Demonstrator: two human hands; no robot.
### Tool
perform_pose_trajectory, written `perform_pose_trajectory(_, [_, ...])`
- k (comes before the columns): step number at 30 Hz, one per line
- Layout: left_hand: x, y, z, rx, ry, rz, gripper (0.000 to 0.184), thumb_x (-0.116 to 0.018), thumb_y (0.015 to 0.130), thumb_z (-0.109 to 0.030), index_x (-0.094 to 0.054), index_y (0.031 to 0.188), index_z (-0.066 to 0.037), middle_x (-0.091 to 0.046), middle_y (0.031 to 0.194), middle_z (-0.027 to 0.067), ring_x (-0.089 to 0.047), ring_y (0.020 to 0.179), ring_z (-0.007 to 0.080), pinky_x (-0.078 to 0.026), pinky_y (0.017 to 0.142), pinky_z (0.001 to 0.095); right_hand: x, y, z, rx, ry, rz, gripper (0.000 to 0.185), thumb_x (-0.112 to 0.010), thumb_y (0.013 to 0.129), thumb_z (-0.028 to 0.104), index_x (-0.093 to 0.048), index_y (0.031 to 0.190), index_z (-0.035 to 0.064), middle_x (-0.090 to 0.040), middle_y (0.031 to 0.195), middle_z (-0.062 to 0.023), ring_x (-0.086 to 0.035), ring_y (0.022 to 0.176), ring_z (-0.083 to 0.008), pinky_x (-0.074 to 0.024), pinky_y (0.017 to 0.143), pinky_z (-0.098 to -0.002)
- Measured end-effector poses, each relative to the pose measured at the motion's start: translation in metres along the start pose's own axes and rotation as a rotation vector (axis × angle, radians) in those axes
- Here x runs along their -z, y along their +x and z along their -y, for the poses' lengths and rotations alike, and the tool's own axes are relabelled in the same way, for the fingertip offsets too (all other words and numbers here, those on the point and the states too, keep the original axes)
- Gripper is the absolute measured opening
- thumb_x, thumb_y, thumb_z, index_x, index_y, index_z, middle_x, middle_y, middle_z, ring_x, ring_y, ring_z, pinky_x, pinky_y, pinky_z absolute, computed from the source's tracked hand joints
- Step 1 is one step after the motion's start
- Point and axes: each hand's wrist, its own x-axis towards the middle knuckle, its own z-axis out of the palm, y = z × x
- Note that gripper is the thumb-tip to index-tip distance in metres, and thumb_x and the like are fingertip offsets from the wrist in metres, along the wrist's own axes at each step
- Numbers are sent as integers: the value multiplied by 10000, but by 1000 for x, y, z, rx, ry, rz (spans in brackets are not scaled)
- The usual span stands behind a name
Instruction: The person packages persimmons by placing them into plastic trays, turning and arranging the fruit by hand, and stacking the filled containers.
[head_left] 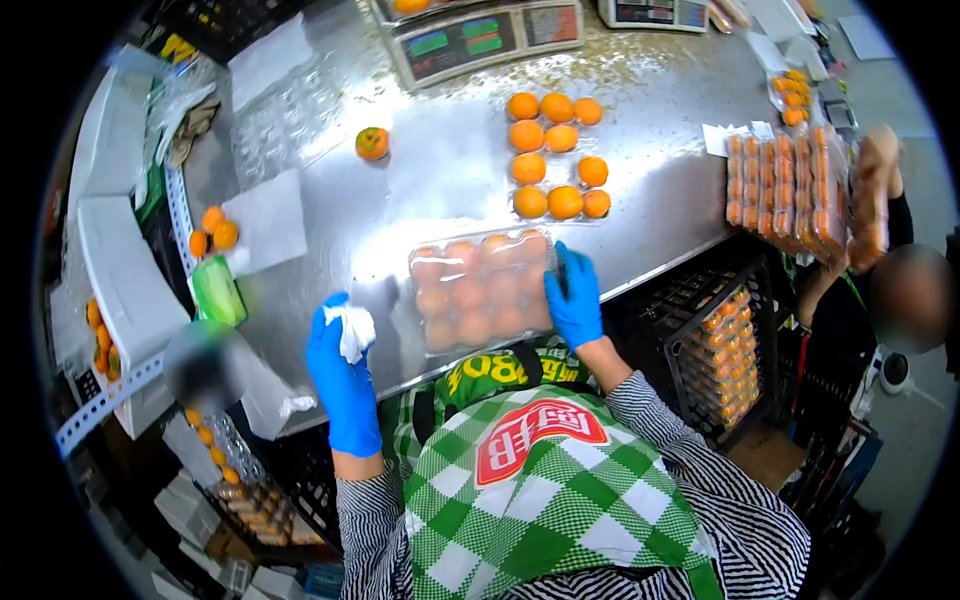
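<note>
A closed clear plastic box (475,290) of round orange fruit lies near the front edge of the metal table. My right hand (575,298), in a blue glove, grips the box's right edge. My left hand (343,385), also gloved in blue, is closed around a crumpled white tissue (353,334), left of the box and apart from it. Beyond the box, more orange fruit (565,203) sits in rows in a clear tray, with gaps in some rows. A single orange fruit (371,143) with a greenish-brown patch lies farther left.
Digital scales (480,45) stand at the back of the table (650,190). Filled boxes (780,185) are stacked at the right, where a co-worker's hand (832,270) holds another. A black crate (690,350) with packed fruit stands below. Loose fruit (224,234) and a green packet (217,291) lie left.
</note>
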Motion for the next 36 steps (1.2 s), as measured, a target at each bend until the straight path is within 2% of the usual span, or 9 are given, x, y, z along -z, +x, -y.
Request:
perform_pose_trajectory(1, [18,9,13,63,-23,104,239,-534,891,-192,-561,1027,3,-536,772,15,-517,657,96,-467,595,244,-2,-4,1,-31,32,5,447,-574,827,105,-480,1255,14,-541,1086,-176,-557,937,-331,-453,826,-389])
perform_pose_trajectory(2, [13,9,18,123,36,-40,194,-486,849,-163,-603,908,-20,-522,747,8,-500,635,95,-404,571,219,-7,-7,4,-61,65,11,463,-573,833,117,-465,1269,6,-539,1078,-175,-556,929,-327,-454,819,-387])
perform_pose_trajectory(5, [4,16,35,14,123,-76,196,-503,899,-231,-551,851,-47,-494,686,10,-471,534,106,-405,442,253,-10,-4,8,-122,133,58,500,-584,845,142,-435,1307,21,-551,1072,-174,-570,931,-309,-467,809,-370])
perform_pose_trajectory(12, [-51,30,32,94,135,-125,309,-503,907,-273,-478,637,-124,-453,574,-14,-413,456,94,-317,432,227,-10,-2,9,-51,258,260,593,-595,836,200,-365,1361,45,-551,1076,-193,-571,943,-330,-467,821,-374])
perform_pose_trajectory(17, [-63,40,42,28,312,-67,284,-505,934,-299,-576,804,-57,-435,587,-34,-412,478,68,-321,426,232,5,18,21,-4,243,608,598,-589,836,227,-360,1375,103,-525,1184,-200,-550,1012,-360,-460,862,-410])
perform_pose_trajectory(22, [-65,38,52,-135,425,-35,272,-492,945,-202,-596,1098,-3,-466,671,-44,-433,560,39,-347,476,206,29,50,3,117,202,138,309,-558,836,116,-596,1142,107,-626,989,-139,-601,847,-318,-487,764,-393])
perform_pose_trajectory(29, [-56,32,53,-119,350,-129,256,-483,931,-110,-587,1141,-6,-493,718,-44,-430,598,29,-345,516,186,78,135,-45,-57,167,-33,378,-569,835,38,-561,1209,87,-621,1039,-79,-596,819,-157,-475,735,-270])
perform_pose_trajectory(32, [-42,32,54,-127,290,-89,266,-474,942,-135,-583,1139,7,-480,698,-43,-415,572,30,-328,492,192,78,183,-60,89,65,-17,471,-572,812,99,-493,1276,109,-534,1190,-139,-562,1014,-291,-471,856,-366])
perform_pose_trajectory(36, [-46,22,50,-172,303,-171,306,-461,962,-222,-594,1074,29,-425,624,-47,-374,517,29,-295,452,200,65,235,-65,258,-208,73,559,-596,786,143,-441,1323,139,-492,1255,-152,-518,1090,-335,-442,915,-398])
